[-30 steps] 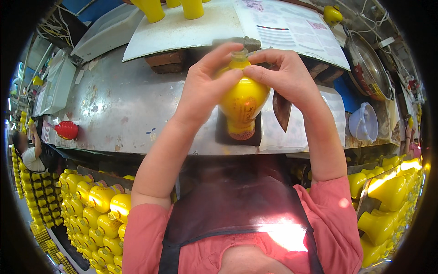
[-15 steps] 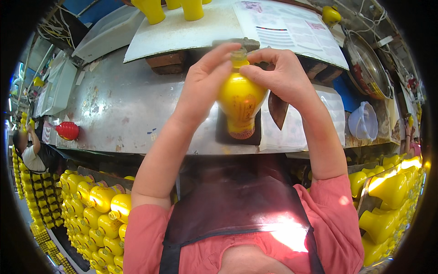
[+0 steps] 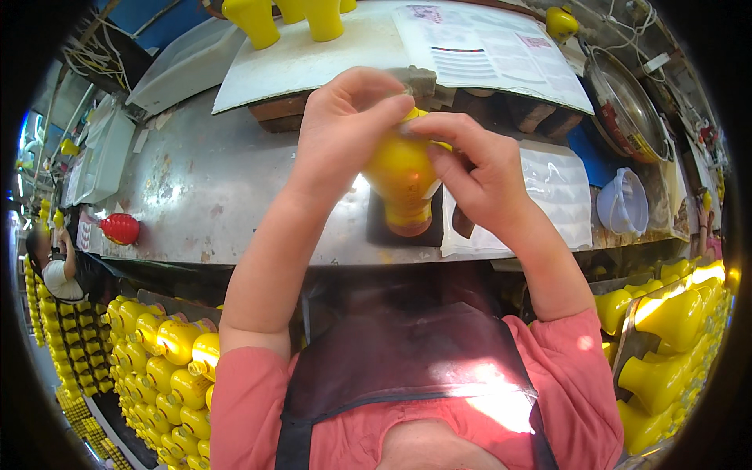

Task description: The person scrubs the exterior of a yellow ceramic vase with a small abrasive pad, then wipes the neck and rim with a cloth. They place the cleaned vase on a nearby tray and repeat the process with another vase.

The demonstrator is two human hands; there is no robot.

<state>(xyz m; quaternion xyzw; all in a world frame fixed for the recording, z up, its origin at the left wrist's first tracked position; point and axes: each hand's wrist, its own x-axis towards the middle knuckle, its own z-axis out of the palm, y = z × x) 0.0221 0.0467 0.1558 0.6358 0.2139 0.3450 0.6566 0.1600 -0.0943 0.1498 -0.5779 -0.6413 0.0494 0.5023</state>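
Note:
A glossy yellow bottle point(image 3: 401, 174), wide at the shoulder and narrowing to its base, stands on a dark pad point(image 3: 423, 233) at the bench's near edge. My left hand point(image 3: 341, 121) is closed around its neck, thumb and fingers hiding the mouth. From the other side, my right hand point(image 3: 486, 168) has its index finger at the neck and its thumb on the shoulder, with the fingers curled in. Below the right palm shows part of a brown blade-like piece point(image 3: 463, 224); whether the hand holds it I cannot tell. Faint dark print marks the bottle's lower front.
Behind the bottle, a white board point(image 3: 360, 47) on bricks bears yellow bottles point(image 3: 323, 19) and printed sheets. A clear sheet point(image 3: 560, 196) and pale bucket point(image 3: 623, 201) are at right, a red container point(image 3: 120, 228) at left. Stacked yellow bottles point(image 3: 176, 384) flank me; another person point(image 3: 59, 270) is far left.
My left hand has closed over the glass neck that showed before. My right hand has shifted slightly down, its fingers more curled. The brown piece is now mostly covered.

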